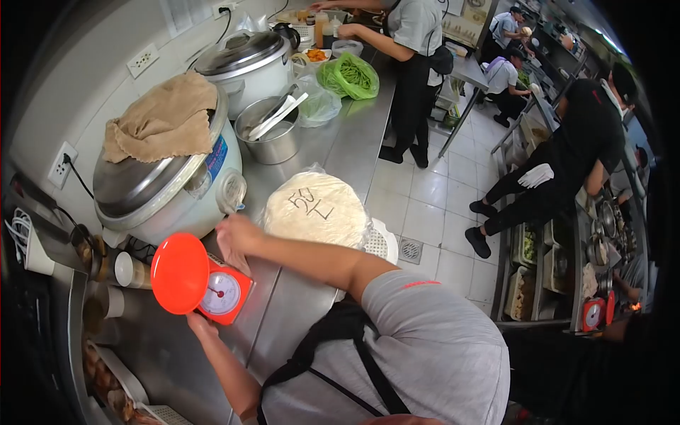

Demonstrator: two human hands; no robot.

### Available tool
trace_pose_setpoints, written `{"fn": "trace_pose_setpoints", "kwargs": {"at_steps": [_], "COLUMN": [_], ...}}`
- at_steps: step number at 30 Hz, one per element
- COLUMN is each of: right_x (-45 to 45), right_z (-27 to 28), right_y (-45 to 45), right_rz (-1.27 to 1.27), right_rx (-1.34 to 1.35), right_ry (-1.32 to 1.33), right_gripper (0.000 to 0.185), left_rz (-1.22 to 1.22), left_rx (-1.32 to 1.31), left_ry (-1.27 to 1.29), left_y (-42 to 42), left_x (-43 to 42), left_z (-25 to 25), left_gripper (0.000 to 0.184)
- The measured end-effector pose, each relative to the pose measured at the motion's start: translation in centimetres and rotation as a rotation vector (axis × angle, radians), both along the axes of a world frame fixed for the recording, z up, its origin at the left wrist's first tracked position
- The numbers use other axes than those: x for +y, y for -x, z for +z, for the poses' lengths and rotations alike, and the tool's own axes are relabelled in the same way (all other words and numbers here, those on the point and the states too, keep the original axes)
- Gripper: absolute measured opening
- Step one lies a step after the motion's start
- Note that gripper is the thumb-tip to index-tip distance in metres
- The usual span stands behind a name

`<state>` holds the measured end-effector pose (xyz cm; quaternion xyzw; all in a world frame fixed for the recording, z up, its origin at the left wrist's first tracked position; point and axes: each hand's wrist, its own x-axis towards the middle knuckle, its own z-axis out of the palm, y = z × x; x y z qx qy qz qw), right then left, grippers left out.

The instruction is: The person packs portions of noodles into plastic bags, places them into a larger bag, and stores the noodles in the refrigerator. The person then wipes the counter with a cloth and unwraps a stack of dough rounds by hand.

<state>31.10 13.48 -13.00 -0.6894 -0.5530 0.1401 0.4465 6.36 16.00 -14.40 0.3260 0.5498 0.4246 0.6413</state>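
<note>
A red kitchen scale (242,285) with a round red pan (180,273) and a white dial (222,292) is on the steel counter. My left hand (202,325) grips it at the lower edge, its fingertips hidden behind the pan and body. At the scale's far side is my right hand (239,235), blurred and curled. Something pale and pinkish hangs below its fingers, too smeared to name. Beyond my right forearm lies a plastic-wrapped stack of pale round sheets (319,212) with black handwriting on top.
A large rice cooker (166,202) with a brown cloth (163,117) stands behind the scale. Farther along are a steel pot (273,142), another cooker (248,67) and a green bag of beans (350,76). Co-workers (584,134) stand across the tiled aisle.
</note>
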Motion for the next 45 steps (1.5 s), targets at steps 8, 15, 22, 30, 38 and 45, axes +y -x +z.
{"fn": "trace_pose_setpoints", "kwargs": {"at_steps": [8, 15, 22, 30, 38, 45], "right_x": [-1.5, -7.8, -25.4, -26.9, -21.0, -9.7], "right_z": [-2.3, -4.0, 1.1, 1.4, -3.2, 6.3], "right_y": [-6.9, -0.8, -8.3, -21.9, -22.8, -18.0], "right_rz": [-0.406, 0.226, 0.570, -0.505, -0.240, 0.276], "right_rx": [-0.623, -0.694, -0.346, 0.561, 0.325, 0.745], "right_ry": [0.256, 0.008, 1.149, 0.249, 0.370, 0.269], "right_gripper": [0.025, 0.020, 0.020, 0.033, 0.043, 0.035], "left_rz": [-0.003, -0.370, -0.850, -0.596, -0.526, -0.282], "left_rx": [0.177, 0.327, 0.274, 0.048, -0.165, -0.252], "left_ry": [-0.105, 0.087, 0.034, 0.196, 0.169, 0.183], "left_y": [0.3, 1.1, -5.3, -18.9, -20.8, -11.6], "left_x": [-5.9, -11.0, -12.4, -6.7, -9.3, -17.9], "left_z": [-2.3, 1.2, 3.4, -1.3, 0.6, 0.1], "left_gripper": [0.043, 0.023, 0.028, 0.047, 0.047, 0.053]}}
